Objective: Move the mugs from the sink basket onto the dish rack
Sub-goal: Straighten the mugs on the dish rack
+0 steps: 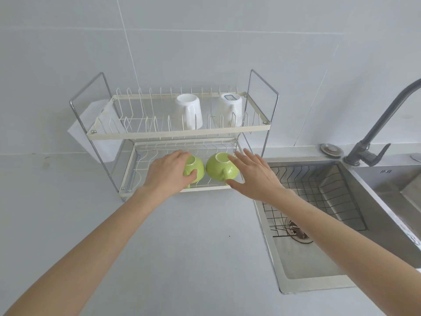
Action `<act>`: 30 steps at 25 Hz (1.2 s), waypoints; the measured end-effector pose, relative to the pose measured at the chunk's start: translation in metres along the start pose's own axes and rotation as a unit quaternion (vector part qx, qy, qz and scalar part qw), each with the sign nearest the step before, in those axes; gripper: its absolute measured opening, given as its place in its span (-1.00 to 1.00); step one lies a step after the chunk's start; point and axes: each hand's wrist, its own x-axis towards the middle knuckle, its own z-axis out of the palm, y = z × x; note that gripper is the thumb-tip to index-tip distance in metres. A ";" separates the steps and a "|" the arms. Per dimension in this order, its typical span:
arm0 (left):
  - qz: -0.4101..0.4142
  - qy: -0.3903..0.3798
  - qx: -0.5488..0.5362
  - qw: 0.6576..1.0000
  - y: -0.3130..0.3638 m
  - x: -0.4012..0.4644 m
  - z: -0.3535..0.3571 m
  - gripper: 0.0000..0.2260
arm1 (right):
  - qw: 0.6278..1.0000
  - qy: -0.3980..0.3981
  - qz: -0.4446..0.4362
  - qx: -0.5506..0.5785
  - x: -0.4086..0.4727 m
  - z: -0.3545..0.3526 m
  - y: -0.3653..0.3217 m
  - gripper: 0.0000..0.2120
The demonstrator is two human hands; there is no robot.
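Observation:
A two-tier white wire dish rack (177,133) stands on the counter against the wall. Two white mugs (189,111) (231,108) sit upside down on its upper tier. Two green mugs rest upside down on the lower tier. My left hand (165,172) grips the left green mug (196,166), thumb and fingers wrapped around it. My right hand (255,174) is spread, fingers apart, beside the right green mug (218,167), fingertips at its base and thumb near its handle, without closing on it. The wire sink basket (319,185) in the sink holds no mugs.
A steel sink (296,277) lies to the right with a drain strainer (298,231). A grey faucet (378,124) rises at the far right, a round metal plug (331,149) beside it. A white plastic holder (100,131) hangs on the rack's left side.

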 end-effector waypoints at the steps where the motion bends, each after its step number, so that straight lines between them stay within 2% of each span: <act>1: 0.001 0.001 0.006 1.000 0.003 -0.001 -0.009 -0.56 | 1.000 0.001 -0.004 -0.002 -0.001 -0.007 -0.001 -0.40; 7: 0.011 0.061 0.004 0.998 0.007 0.004 -0.062 -0.64 | 1.000 0.019 -0.008 0.013 0.001 -0.066 -0.012 -0.53; 13: 0.020 0.133 -0.034 0.990 0.001 0.039 -0.098 -0.70 | 0.991 0.126 -0.006 0.046 0.035 -0.109 -0.013 -0.68; 16: 0.019 0.156 -0.049 0.986 0.000 0.062 -0.109 -0.73 | 0.987 0.146 0.002 0.059 0.059 -0.123 -0.009 -0.69; 21: 0.008 0.114 -0.015 0.993 -0.006 0.097 -0.109 -0.69 | 0.993 0.104 0.023 0.045 0.099 -0.131 -0.002 -0.64; 25: 0.005 0.039 0.009 0.999 -0.008 0.120 -0.097 -0.59 | 0.998 0.040 0.038 0.023 0.123 -0.121 0.003 -0.56; 30: 0.005 -0.016 -0.022 1.000 -0.011 0.137 -0.078 -0.51 | 0.997 0.009 0.053 0.047 0.140 -0.103 0.012 -0.56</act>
